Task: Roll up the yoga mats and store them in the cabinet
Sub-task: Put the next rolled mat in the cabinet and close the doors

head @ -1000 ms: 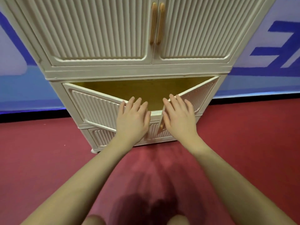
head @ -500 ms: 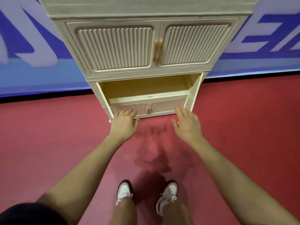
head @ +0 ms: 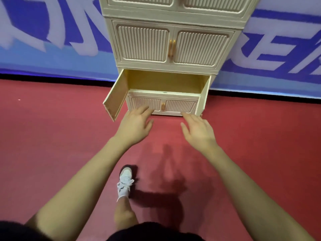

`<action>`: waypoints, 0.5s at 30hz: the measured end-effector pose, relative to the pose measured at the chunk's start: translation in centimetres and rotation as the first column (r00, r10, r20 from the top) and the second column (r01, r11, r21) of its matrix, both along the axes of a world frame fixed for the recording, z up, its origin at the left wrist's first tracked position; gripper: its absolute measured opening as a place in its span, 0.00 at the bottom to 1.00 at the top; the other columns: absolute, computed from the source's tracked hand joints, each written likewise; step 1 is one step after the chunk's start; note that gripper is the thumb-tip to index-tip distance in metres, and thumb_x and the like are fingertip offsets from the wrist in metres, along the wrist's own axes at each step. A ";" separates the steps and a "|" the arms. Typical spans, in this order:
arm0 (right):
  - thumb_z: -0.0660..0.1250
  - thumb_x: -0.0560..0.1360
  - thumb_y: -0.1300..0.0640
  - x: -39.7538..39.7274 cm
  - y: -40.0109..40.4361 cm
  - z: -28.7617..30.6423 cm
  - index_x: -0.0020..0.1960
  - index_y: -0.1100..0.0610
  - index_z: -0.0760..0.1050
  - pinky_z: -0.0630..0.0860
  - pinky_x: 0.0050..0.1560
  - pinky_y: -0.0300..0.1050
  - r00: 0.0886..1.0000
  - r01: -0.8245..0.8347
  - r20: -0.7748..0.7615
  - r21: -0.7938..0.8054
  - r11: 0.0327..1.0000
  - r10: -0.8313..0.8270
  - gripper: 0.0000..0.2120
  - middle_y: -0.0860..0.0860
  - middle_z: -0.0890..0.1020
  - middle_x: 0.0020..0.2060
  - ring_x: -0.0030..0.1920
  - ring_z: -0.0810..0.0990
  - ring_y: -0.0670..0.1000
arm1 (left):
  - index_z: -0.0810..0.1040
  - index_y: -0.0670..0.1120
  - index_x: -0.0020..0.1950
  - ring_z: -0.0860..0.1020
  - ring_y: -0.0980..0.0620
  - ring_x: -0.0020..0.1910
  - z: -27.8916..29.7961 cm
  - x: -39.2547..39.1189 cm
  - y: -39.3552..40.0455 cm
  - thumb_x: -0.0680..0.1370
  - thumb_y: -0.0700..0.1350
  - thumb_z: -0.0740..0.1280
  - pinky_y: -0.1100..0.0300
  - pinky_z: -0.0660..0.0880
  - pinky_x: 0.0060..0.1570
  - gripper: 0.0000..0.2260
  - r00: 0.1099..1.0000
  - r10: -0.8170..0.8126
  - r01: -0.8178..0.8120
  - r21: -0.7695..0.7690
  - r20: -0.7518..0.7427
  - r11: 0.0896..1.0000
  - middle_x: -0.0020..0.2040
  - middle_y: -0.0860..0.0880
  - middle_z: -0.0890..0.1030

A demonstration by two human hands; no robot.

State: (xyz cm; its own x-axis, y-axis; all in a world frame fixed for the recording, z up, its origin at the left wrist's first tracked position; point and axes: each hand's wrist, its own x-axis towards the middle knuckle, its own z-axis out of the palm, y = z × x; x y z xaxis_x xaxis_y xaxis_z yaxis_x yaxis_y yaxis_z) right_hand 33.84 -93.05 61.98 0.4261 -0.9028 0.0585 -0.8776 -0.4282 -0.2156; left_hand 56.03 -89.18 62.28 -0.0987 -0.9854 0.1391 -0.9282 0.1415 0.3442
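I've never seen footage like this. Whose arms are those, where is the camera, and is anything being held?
No machine here: a person wears a camera on the head, looking forward and down, so you see their own arms. The left hand and right hand are both open and hold nothing. Ahead stands a cream cabinet on a red floor. One compartment has its doors swung open and looks empty; the doors above and below are closed. One white shoe shows. No yoga mats are in view.
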 end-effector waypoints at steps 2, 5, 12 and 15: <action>0.58 0.80 0.53 -2.4 3.9 1.2 0.71 0.56 0.66 0.65 0.59 0.51 0.999 -0.039 -0.003 0.013 0.999 0.039 0.20 0.54 0.76 0.62 0.62 0.73 0.57 | 0.78 0.40 0.61 0.79 0.36 0.53 1.1 -2.4 4.8 0.74 0.52 0.55 0.43 0.76 0.51 0.24 1.000 0.023 -0.023 0.004 -0.014 1.000 0.59 0.39 0.79; 0.60 0.79 0.54 -5.2 9.0 2.3 0.70 0.56 0.68 0.66 0.57 0.51 0.998 -0.068 0.014 0.024 0.997 0.068 0.20 0.54 0.77 0.61 0.60 0.74 0.58 | 0.79 0.39 0.60 0.80 0.37 0.53 2.6 -5.2 10.7 0.74 0.52 0.55 0.44 0.76 0.52 0.25 0.999 0.040 -0.040 0.012 -0.029 0.999 0.59 0.39 0.80; 0.61 0.78 0.55 -8.6 18.8 2.9 0.68 0.57 0.70 0.69 0.56 0.54 0.991 -0.131 0.012 0.039 0.991 0.130 0.19 0.55 0.78 0.60 0.57 0.76 0.60 | 0.76 0.42 0.66 0.74 0.40 0.63 3.6 -10.2 22.3 0.76 0.48 0.59 0.48 0.69 0.60 0.20 0.993 0.119 -0.115 0.137 -0.022 0.984 0.66 0.42 0.75; 0.59 0.79 0.54 -9.2 23.8 2.5 0.69 0.56 0.70 0.67 0.57 0.53 0.988 -0.145 -0.039 0.022 0.989 0.146 0.19 0.54 0.77 0.61 0.58 0.75 0.59 | 0.74 0.44 0.68 0.72 0.41 0.64 3.0 -11.6 27.7 0.77 0.50 0.57 0.49 0.68 0.61 0.21 0.985 0.163 -0.151 0.177 -0.058 0.973 0.68 0.43 0.74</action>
State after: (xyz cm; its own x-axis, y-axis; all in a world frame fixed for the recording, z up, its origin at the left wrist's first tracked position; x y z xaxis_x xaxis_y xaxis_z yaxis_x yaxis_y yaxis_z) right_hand 24.60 -69.24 64.50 0.5550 -0.8316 0.0215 -0.8142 -0.5483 -0.1906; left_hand 44.39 -61.45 65.24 0.0632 -0.9975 -0.0316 -0.9063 -0.0707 0.4166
